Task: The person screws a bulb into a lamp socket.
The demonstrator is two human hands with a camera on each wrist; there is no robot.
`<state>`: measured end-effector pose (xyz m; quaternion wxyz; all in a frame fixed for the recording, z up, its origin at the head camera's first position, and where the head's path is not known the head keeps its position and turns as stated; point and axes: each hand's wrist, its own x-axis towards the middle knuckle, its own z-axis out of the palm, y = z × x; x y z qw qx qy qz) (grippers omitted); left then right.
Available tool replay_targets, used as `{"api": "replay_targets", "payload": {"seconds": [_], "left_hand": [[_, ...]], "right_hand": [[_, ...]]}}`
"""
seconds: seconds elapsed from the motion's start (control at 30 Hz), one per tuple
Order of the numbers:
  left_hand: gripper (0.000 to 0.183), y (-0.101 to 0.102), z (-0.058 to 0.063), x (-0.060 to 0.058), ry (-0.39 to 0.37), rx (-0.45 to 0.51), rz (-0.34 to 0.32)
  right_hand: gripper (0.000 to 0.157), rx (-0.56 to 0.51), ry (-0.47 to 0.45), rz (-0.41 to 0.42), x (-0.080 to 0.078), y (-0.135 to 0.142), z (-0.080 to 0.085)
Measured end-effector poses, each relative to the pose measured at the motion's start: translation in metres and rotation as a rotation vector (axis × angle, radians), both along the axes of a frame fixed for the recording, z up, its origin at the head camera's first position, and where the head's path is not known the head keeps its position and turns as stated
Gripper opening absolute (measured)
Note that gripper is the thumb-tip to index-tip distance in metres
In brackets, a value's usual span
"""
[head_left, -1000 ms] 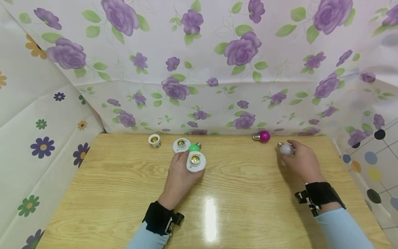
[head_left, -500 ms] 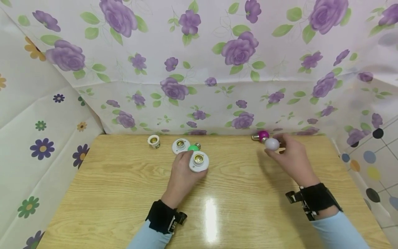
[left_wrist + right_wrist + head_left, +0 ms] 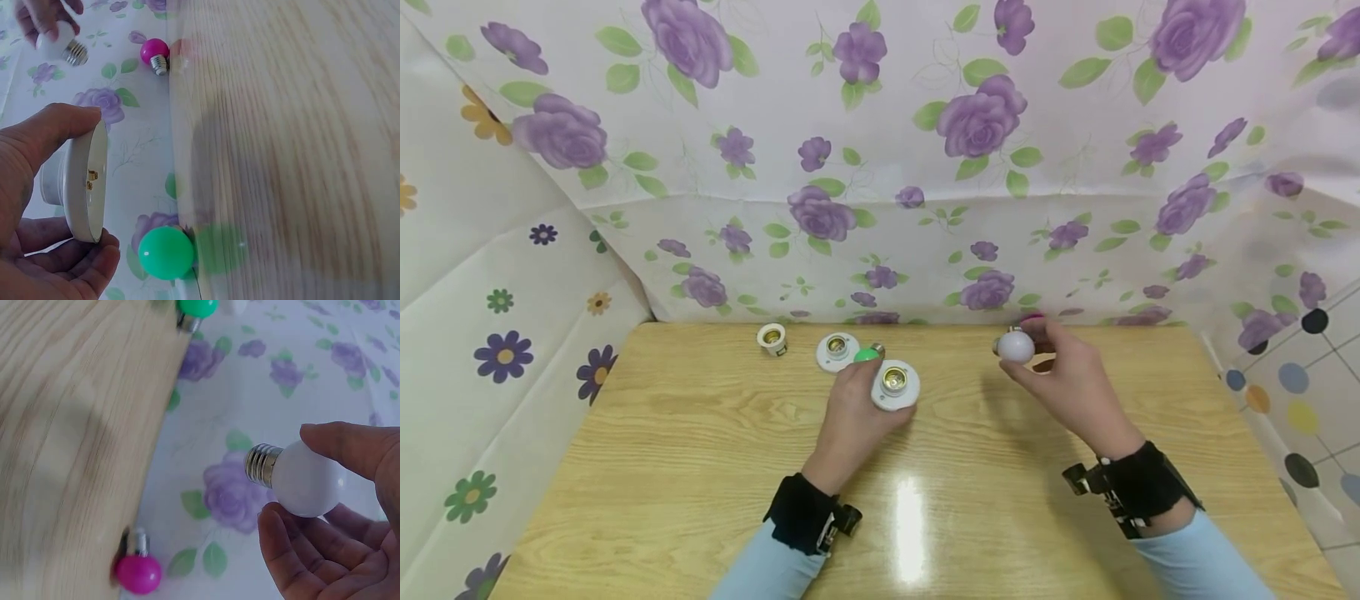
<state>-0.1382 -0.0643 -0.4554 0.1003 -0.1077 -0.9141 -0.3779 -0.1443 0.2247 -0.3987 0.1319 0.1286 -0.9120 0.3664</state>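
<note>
My left hand (image 3: 855, 412) grips a round white lamp holder (image 3: 896, 385) by its edges, its brass-lined socket facing up in the head view. The left wrist view shows the holder's hollow underside with small brass contacts. My right hand (image 3: 1071, 371) pinches a white light bulb (image 3: 1016, 347) between thumb and fingers, its metal screw base (image 3: 262, 465) pointing left toward the holder. Both held things are above the table, apart from each other. A green bulb (image 3: 166, 252) lies just beyond my left hand, partly covered by it in the head view.
At the table's back edge lie a second round lamp holder (image 3: 838, 352), a small white socket (image 3: 772, 339) and a magenta bulb (image 3: 139, 574). Flowered sheeting (image 3: 880, 167) rises right behind the wooden table (image 3: 700, 467).
My right hand has carried the white bulb leftward, passing in front of the magenta bulb. My left hand has shifted slightly right with the lamp holder.
</note>
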Motion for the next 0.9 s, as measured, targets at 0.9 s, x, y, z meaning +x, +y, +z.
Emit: {"api": "replay_targets", "payload": {"seconds": [0.9], "left_hand": [[0.068, 0.017, -0.001, 0.000, -0.005, -0.005, -0.091]], "right_hand": [[0.048, -0.201, -0.039, 0.314, 0.007, -0.075, -0.005]]}}
